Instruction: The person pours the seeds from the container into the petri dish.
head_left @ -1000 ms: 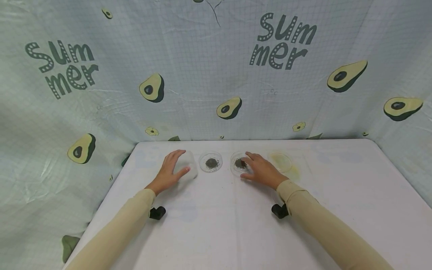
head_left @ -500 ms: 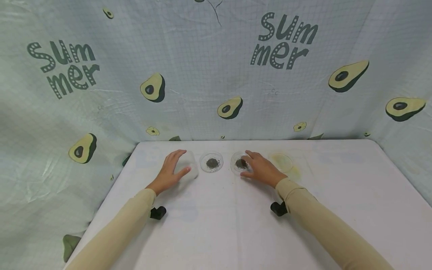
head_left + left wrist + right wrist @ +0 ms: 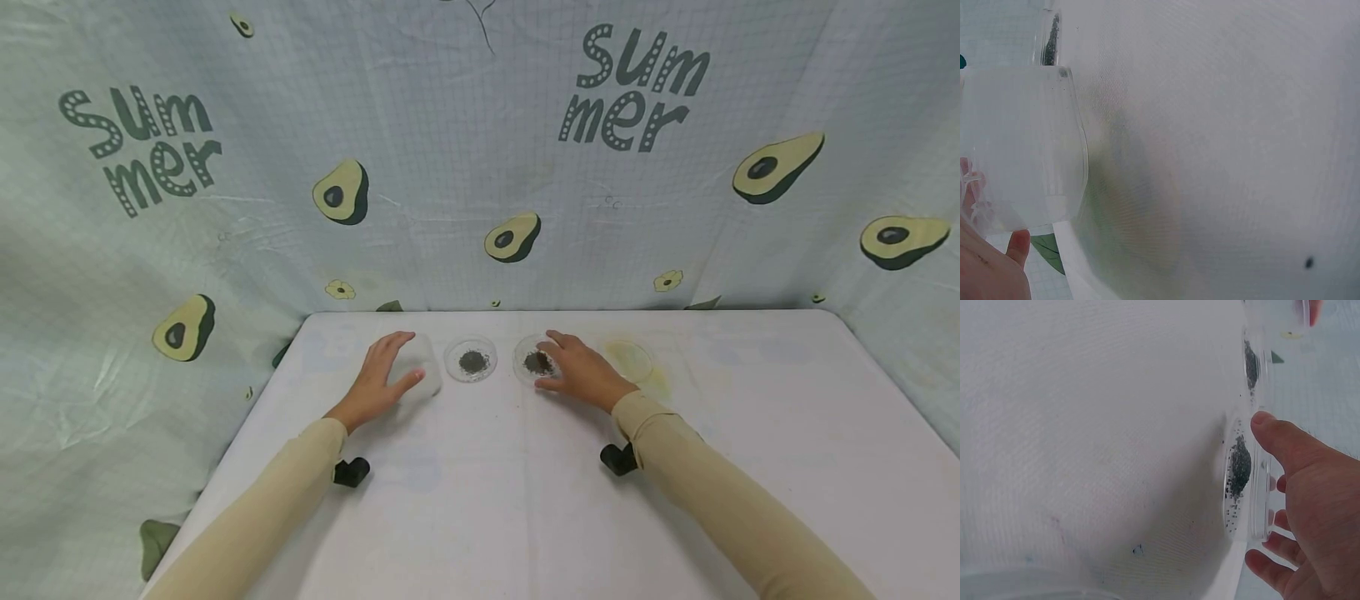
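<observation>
My left hand (image 3: 375, 375) holds a translucent plastic box (image 3: 423, 367) at the left of the row, thumb along its near side and fingers at the far side. In the left wrist view, some fingers show through the clear box (image 3: 1019, 137). My right hand (image 3: 588, 375) grips a round clear petri dish (image 3: 519, 367) with a small heap of dark granules (image 3: 537, 362). In the right wrist view, the thumb is right at one end of the rim and the fingers curl along the far side. A second petri dish (image 3: 451, 365) with dark granules stands between the hands.
A clear round dish or lid (image 3: 636, 360) lies behind the right hand, beside yellow stains (image 3: 658, 382) on the white tabletop (image 3: 480, 500). A curtain with printed avocados (image 3: 513, 237) hangs behind the table. Black wrist mounts (image 3: 351, 472) hang under both sleeves.
</observation>
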Action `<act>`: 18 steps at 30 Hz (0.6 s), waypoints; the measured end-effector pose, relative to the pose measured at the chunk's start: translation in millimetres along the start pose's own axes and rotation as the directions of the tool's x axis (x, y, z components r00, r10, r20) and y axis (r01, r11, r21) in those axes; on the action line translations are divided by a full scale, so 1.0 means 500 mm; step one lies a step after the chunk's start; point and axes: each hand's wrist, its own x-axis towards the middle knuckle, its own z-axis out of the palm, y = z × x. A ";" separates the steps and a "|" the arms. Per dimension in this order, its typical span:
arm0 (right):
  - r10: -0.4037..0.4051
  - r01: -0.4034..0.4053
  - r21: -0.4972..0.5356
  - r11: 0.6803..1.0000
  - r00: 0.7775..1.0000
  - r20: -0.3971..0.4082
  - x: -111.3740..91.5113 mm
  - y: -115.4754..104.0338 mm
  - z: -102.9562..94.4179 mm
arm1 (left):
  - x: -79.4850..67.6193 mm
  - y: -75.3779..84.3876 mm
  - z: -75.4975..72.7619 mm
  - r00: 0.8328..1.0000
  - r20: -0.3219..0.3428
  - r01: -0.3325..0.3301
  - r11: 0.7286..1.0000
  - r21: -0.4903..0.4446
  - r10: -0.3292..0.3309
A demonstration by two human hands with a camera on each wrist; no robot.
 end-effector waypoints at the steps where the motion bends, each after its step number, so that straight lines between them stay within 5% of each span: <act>1: -0.002 0.002 -0.003 1.000 1.000 -0.001 0.000 0.001 0.001 | 0.000 0.000 0.000 1.000 0.000 -0.001 1.000 0.000 0.001; 18: -0.016 0.017 0.021 1.000 0.999 -0.029 0.002 0.008 0.001 | 0.002 0.001 0.001 1.000 -0.003 -0.002 1.000 0.008 0.002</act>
